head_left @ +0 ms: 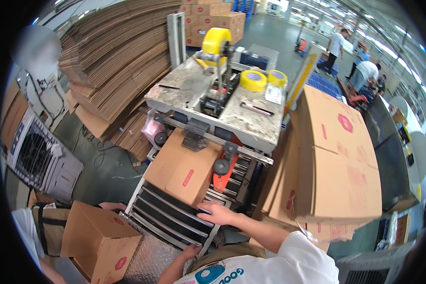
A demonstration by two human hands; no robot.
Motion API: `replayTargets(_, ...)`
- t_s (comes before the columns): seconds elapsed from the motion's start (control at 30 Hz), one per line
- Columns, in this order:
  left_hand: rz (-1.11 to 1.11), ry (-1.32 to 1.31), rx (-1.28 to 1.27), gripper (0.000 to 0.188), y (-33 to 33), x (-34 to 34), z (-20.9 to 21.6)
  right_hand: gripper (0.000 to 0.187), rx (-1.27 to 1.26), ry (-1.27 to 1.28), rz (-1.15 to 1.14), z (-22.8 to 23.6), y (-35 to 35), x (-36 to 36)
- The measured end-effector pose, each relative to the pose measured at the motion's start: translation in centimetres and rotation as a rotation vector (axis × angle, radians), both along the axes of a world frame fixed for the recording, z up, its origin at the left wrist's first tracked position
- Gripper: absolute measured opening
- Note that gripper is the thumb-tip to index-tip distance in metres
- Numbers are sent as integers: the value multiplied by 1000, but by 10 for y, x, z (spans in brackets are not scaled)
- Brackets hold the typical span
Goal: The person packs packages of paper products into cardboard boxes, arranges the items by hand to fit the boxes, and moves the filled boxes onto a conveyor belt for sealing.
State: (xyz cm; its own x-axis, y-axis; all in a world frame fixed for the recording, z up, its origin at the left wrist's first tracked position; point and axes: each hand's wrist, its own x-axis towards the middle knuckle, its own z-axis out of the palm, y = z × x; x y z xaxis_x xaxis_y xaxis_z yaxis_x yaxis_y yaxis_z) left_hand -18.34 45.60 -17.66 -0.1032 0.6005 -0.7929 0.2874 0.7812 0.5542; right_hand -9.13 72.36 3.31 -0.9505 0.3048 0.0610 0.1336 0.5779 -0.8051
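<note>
A closed brown cardboard box [182, 169] sits on the roller conveyor [163, 214], its far end under the front of the tape sealing machine [173, 92]. My right hand [217, 213] is open by the box's near right corner, fingers stretched over the conveyor's side; whether it touches the cardboard I cannot tell. Lower down, my left hand [190, 252] rests at the conveyor's near end, its fingers slightly bent and nothing visible in them. A big yellow tape roll [216, 41] is mounted on top of the machine.
Flat cartons are piled at the left [113, 52] and stacked at the right [343, 165]. At lower left, a co-worker's arm [112, 206] is beside an open carton [102, 239]. Two spare tape rolls [253, 80] lie on the machine. A fan unit [42, 151] stands left.
</note>
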Motion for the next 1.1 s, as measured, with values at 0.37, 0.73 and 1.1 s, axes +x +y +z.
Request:
replayTargets(0.37,743,174,68,28,-216,-8,-51,48,934,-370,-598,146,10,298)
replayTargets(0.73,524,12,-30,35,-387,132,-71,54,1351,-720,-876,136,7,384)
replayTargets(1.1,709,61,139,53,-465,140,-31,17,1857,448,-1239,411,-60,350)
